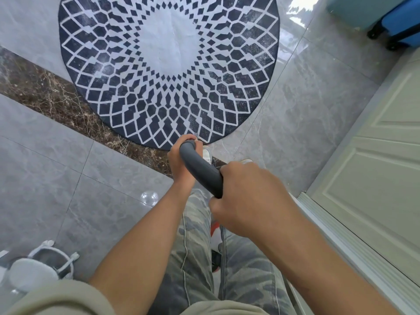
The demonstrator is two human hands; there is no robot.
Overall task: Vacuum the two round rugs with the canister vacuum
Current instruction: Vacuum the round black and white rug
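A round rug (169, 62) with a dark navy and white diamond pattern and a pale centre lies on the grey tiled floor ahead of me. Both hands hold the curved grey vacuum handle (201, 170) just over the rug's near edge. My left hand (181, 159) grips the far, bent end of the handle. My right hand (246, 198) grips its near end, closer to my body. The wand below the handle and the vacuum head are hidden behind my hands. A red and white part shows between my legs at the vacuum body (216, 228).
A cream panelled door (372, 169) with a metal threshold runs along the right. A blue wheeled suitcase (400, 26) stands at the top right. A white wire basket (41, 267) sits at the lower left. A brown marble strip (52, 96) crosses the floor diagonally.
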